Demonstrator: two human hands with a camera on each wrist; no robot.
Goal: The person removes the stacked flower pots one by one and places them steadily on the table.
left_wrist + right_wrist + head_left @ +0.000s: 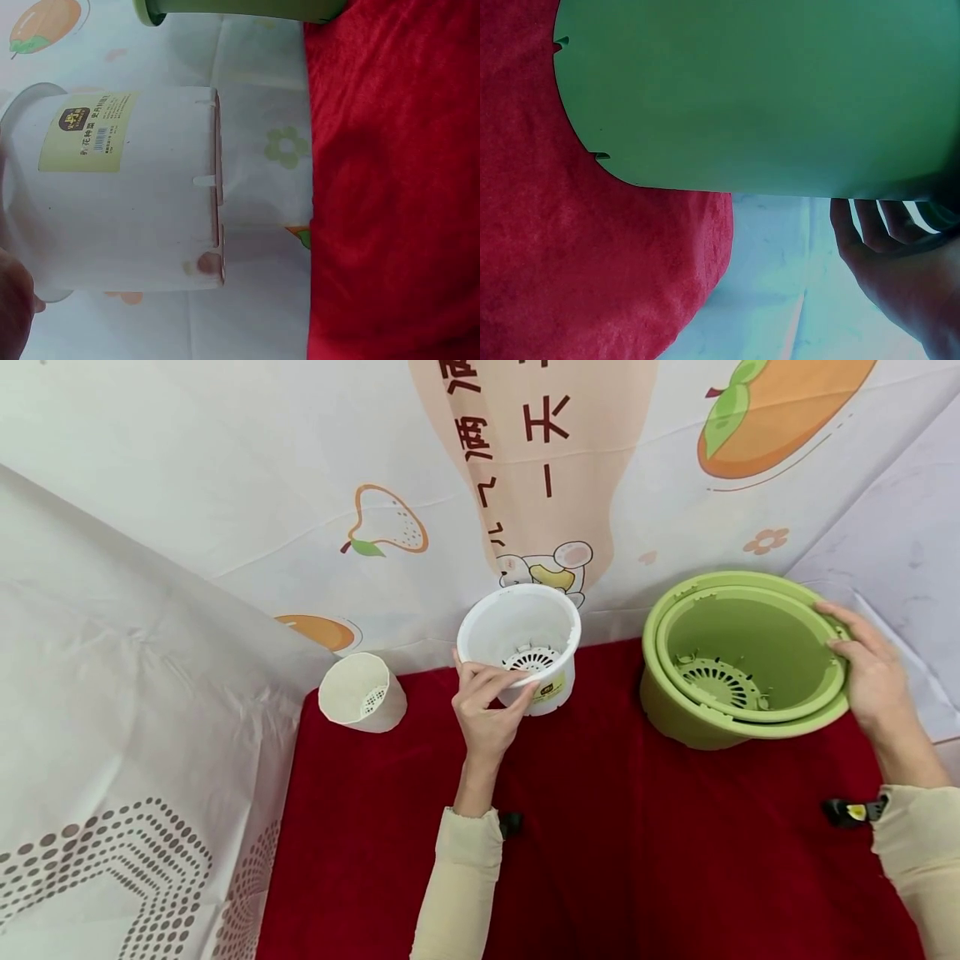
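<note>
Fingers point(489, 680) of the left hand point(483, 714) pinch the white pot point(521, 631) by its rim; right of that pot, the right hand point(876, 681) grips nested green pots point(750, 643); left of it stands a cream pot point(356, 685).

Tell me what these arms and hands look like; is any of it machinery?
They look like a person's arms, with no gloves on the left hand or right hand. The left sleeve and right sleeve are plain pale cream. A small black device shows beside the left cuff and another by the right, the latter with a yellow patch.
</note>
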